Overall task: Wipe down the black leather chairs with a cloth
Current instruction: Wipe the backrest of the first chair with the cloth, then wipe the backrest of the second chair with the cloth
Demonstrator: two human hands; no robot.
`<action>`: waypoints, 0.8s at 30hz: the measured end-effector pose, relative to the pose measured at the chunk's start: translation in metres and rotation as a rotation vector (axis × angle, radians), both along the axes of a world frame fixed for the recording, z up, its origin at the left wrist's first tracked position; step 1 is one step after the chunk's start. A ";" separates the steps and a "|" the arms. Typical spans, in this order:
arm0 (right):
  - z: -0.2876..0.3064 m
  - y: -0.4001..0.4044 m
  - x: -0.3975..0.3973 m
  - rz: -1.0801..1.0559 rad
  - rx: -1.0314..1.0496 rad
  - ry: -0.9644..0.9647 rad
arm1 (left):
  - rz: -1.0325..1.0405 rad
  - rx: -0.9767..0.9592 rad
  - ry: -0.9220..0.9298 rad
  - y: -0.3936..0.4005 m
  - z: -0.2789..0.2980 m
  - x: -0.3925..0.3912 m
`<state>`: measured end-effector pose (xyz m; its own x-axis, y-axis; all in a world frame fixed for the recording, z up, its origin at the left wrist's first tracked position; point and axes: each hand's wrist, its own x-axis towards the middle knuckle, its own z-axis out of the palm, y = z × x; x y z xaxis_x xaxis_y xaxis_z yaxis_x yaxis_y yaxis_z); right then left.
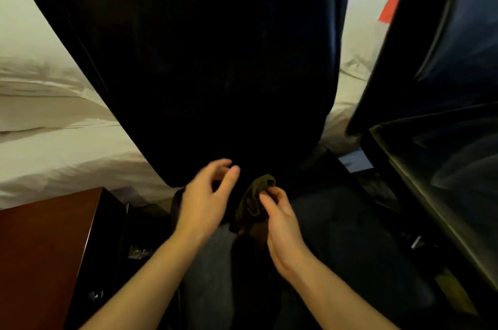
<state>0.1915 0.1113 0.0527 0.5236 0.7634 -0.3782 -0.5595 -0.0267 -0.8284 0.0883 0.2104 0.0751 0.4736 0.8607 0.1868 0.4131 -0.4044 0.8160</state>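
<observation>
Your right hand [283, 224] pinches bunched cloth [256, 203]; left hand [204, 195] open, empty, at 9 o'clock. Loose pinch risks dropping cloth before chair back [202, 60].

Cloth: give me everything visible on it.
The cloth is a dark olive-brown, soft, crumpled fabric, bunched and hanging limp. The right hand pinches its upper part between thumb and fingertips; its lower end fades into shadow. It hangs just below the black chair back; contact unclear. The left hand is apart from it.
</observation>
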 end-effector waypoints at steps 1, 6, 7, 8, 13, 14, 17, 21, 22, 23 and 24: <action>0.012 -0.009 0.003 0.028 0.025 -0.072 | -0.045 -0.227 -0.103 -0.015 0.005 0.007; 0.062 -0.051 0.008 0.165 0.128 -0.430 | -0.100 -0.420 -0.288 -0.075 0.040 0.024; 0.071 -0.061 0.007 0.203 0.132 -0.494 | -0.077 -0.405 -0.299 -0.084 0.047 0.024; 0.078 -0.070 0.007 0.238 0.125 -0.572 | -0.055 -0.407 -0.299 -0.091 0.053 0.022; 0.103 -0.121 0.008 0.306 0.018 -0.881 | -0.041 -0.641 -0.291 -0.139 0.069 0.012; 0.103 -0.130 0.009 0.303 -0.030 -0.948 | -0.053 -0.677 -0.276 -0.150 0.068 0.008; 0.104 -0.157 0.013 0.275 -0.184 -1.106 | -0.035 -0.711 -0.265 -0.181 0.075 0.000; 0.112 -0.194 0.023 0.313 -0.152 -0.685 | -0.050 -0.816 -0.369 -0.208 0.088 -0.007; 0.111 -0.206 0.025 0.331 -0.120 -0.580 | -0.053 -0.869 -0.398 -0.210 0.094 -0.007; 0.111 -0.213 0.029 0.303 -0.089 -0.520 | -0.058 -0.898 -0.414 -0.212 0.100 -0.007; 0.116 -0.218 0.027 0.377 -0.091 -0.527 | -0.066 -0.911 -0.439 -0.213 0.103 -0.007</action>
<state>0.2190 -0.1071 0.1686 0.3593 0.9080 -0.2156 -0.0179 -0.2243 -0.9744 0.0809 -0.0029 0.1784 0.5727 0.7371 -0.3589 0.0015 0.4368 0.8996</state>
